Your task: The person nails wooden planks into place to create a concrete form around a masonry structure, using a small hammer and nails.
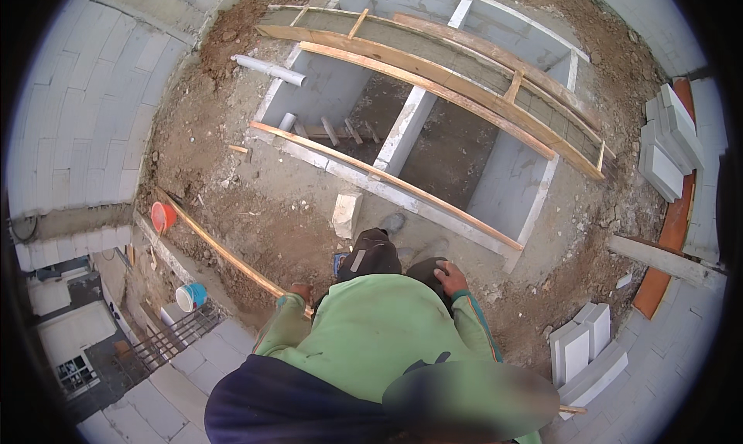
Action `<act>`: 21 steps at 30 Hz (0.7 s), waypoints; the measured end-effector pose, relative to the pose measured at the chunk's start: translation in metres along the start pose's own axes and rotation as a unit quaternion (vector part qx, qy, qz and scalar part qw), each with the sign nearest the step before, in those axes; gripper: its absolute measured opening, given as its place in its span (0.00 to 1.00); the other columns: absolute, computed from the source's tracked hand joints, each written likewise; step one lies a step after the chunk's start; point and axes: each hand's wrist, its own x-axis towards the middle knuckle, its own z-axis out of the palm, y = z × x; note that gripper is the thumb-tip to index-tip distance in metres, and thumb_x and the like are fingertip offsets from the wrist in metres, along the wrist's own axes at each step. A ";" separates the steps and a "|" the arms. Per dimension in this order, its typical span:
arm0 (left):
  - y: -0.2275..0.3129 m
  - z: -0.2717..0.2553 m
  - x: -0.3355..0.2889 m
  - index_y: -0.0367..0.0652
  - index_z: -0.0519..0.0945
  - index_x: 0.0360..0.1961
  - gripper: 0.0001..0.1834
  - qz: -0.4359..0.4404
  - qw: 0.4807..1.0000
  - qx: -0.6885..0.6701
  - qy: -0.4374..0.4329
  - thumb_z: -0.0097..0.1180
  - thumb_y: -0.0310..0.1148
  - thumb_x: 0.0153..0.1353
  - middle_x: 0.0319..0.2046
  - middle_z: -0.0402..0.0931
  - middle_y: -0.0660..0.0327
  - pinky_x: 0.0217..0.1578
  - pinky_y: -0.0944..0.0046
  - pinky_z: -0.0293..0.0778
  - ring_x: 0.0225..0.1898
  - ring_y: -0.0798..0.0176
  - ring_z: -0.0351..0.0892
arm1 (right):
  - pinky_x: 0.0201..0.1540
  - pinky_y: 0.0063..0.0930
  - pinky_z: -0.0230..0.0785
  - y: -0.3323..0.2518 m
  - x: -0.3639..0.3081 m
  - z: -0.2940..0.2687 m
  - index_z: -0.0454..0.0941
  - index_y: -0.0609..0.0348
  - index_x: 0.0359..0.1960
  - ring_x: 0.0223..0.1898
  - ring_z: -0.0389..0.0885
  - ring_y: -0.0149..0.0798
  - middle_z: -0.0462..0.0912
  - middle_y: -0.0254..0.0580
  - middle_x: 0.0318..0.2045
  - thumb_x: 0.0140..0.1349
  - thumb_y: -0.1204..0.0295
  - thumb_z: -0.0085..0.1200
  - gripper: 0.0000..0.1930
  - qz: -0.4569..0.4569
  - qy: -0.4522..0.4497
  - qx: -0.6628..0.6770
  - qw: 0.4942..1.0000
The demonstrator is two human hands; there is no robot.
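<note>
My left hand [300,291] is closed around the near end of a long, thin wooden strip [224,252]. The strip slants away to the far left over the dirt. On my dark-clothed right knee rests my right hand [450,278], its fingers laid over the cloth with nothing visible in them. A pale block [346,215] stands on the ground just ahead of my legs. Beyond it is a block-walled pit [400,132] split by a partition, with a wooden batten [387,187] along its near edge.
Long boards [433,78] form a trough across the pit. A grey pipe [268,69] lies at its left corner. An orange bucket [162,217] and a blue-and-white bucket [190,297] stand to the left. White blocks [672,142] are stacked at the right, beside a concrete beam [665,261].
</note>
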 end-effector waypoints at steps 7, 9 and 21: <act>0.160 -0.046 -0.046 0.33 0.80 0.33 0.22 -0.163 0.871 -0.440 0.142 0.67 0.44 0.50 0.27 0.81 0.50 0.34 0.56 0.75 0.30 0.53 0.82 | 0.53 0.37 0.70 0.196 -0.025 -0.070 0.80 0.64 0.48 0.47 0.81 0.46 0.84 0.52 0.43 0.60 0.64 0.55 0.19 0.182 0.100 -0.026 0.978; 0.176 -0.090 -0.066 0.34 0.80 0.31 0.19 -0.107 0.868 -0.451 0.177 0.68 0.41 0.51 0.26 0.81 0.54 0.30 0.56 0.74 0.26 0.57 0.79 | 0.50 0.36 0.72 0.208 -0.033 -0.078 0.81 0.64 0.47 0.44 0.82 0.45 0.84 0.51 0.41 0.59 0.64 0.55 0.18 0.218 0.062 -0.007 0.974; 0.266 -0.396 -0.391 0.44 0.79 0.46 0.16 0.824 0.461 -0.194 0.267 0.58 0.42 0.63 0.27 0.78 0.60 0.20 0.64 0.65 0.20 0.63 0.70 | 0.34 0.31 0.74 0.137 -0.005 -0.151 0.77 0.61 0.50 0.32 0.81 0.37 0.83 0.44 0.35 0.59 0.64 0.56 0.20 0.154 0.060 -0.007 0.986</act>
